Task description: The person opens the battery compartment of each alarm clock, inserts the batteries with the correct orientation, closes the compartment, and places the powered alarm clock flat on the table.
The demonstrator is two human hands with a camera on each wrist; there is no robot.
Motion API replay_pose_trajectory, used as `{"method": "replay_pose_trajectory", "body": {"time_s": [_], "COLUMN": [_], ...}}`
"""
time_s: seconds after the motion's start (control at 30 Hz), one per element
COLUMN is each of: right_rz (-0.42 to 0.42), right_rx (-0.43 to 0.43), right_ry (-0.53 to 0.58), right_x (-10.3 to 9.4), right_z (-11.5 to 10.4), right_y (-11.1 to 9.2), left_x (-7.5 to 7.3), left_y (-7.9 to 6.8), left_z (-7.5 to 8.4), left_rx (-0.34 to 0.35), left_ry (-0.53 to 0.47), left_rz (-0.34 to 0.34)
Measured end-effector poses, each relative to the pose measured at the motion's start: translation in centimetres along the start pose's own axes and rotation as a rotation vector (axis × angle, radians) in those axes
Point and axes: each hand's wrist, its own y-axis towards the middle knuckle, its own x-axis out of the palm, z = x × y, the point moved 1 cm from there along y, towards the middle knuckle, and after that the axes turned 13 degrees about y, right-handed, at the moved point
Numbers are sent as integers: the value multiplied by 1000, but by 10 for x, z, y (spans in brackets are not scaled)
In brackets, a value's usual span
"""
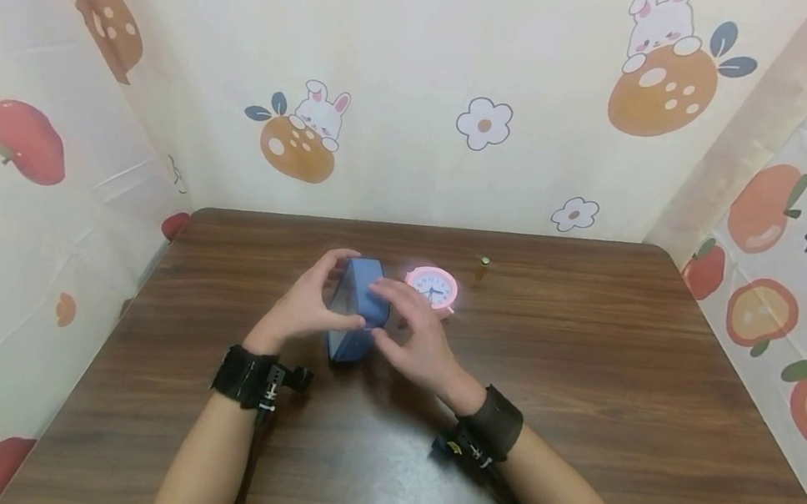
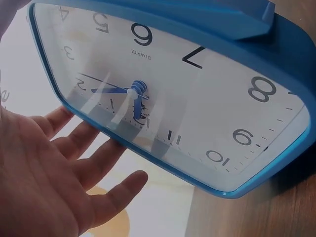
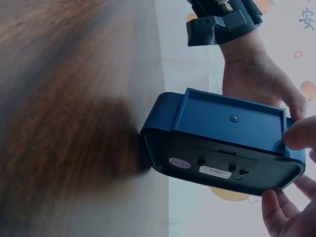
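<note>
A blue desk clock (image 1: 365,274) is tilted up between both hands over the table. Its white dial (image 2: 182,103) with black numerals faces the left hand (image 1: 299,304), whose thumb and fingers span it at its edges. In the right wrist view, the blue base (image 3: 212,116) and the dark back with its small knobs and white label (image 3: 215,172) show. The right hand (image 1: 424,345) pinches the end of the clock, thumb on the base and fingertips at the back's edge. Just behind the right hand is a pink round alarm clock (image 1: 433,286).
A small brown vial with a green top (image 1: 483,268) stands right of the pink clock, toward the back. The brown wooden table (image 1: 608,370) is bordered by patterned curtains (image 1: 401,151) behind and at both sides. Cables (image 1: 249,460) run back from the wrist cameras.
</note>
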Motion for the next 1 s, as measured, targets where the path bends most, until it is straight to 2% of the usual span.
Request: {"method": "replay_pose_trajectory", "body": {"time_s": [0.1,0.27,0.53,0.77,1.0], "right_rz": [10,11,0,-19,-46], "right_rx": [42,111,142,152,192], "right_ry": [14,26,32,18,18], "right_x": [1,1,0,0,-1], "right_z": [1,3,4,5,7], "right_y": [-2,-4,-4,-4,-2], "left_x": [2,1,4,5,4], "left_y": [2,2,3,3,4], "left_z": [-8,-12,-15,-18,-22], "left_rx": [8,46,91,126,168], "left_ry": [7,22,16,-31,-59], "left_rz": [8,37,75,69,26]}}
